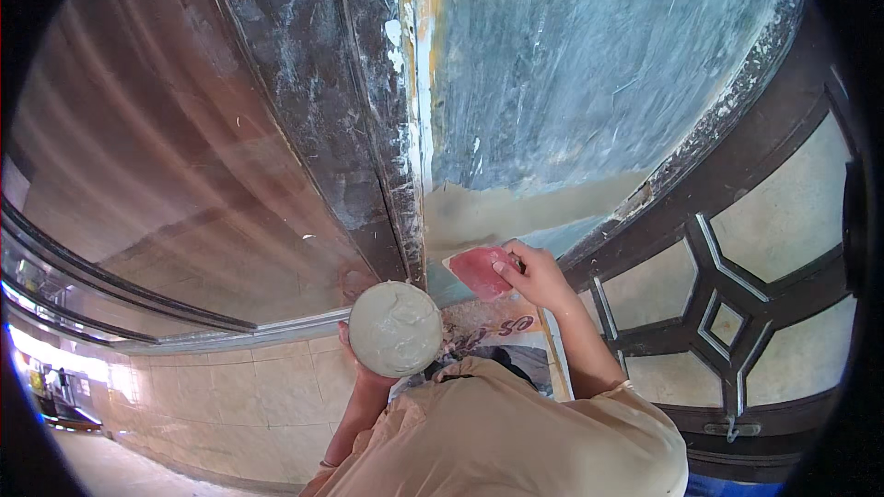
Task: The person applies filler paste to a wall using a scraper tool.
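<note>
My left hand (370,377) holds a round container (396,329) from its side and below. Greenish-grey paste, like putty, fills its top and has a swirled, uneven surface. My right hand (536,274) grips a flat red spreader (481,271), thumb on its face, with some pale residue on it. The spreader is close to the lower part of a blue-grey panel (589,83) streaked with filler. A smooth beige-grey band of paste (525,212) runs across that panel's lower part. Whether the spreader touches the panel I cannot tell.
Left of the panel stands a dark, scuffed frame post (368,129) with white patches, beside a brown glass pane (184,147). To the right is a dark door (737,313) with pale inset panes. A printed sheet (488,322) lies below my hands, near tiled flooring (249,387).
</note>
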Demonstrator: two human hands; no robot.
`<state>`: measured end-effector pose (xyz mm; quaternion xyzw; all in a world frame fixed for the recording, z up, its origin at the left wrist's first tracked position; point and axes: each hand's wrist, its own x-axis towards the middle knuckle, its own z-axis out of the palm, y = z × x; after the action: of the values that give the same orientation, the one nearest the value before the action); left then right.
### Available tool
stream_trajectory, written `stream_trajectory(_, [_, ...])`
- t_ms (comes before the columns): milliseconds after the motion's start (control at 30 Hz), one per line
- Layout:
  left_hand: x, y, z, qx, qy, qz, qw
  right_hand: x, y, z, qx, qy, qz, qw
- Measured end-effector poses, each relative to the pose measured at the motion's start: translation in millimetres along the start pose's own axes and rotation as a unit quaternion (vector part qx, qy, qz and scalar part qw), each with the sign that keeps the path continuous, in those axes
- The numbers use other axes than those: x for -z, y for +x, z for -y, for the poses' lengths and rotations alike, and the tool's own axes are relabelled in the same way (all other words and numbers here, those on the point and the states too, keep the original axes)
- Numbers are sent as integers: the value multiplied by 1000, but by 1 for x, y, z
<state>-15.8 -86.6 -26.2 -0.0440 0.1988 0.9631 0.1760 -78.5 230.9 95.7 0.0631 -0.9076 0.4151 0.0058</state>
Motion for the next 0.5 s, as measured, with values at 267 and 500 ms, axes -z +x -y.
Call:
stream_trajectory(267, [-7,5,3,18,17,26,999,-8,13,7,22,85,-36,996])
stream_trajectory(500, [-5,2,3,-4,-7,117,993,-15,14,-10,-9,212,-9,977])
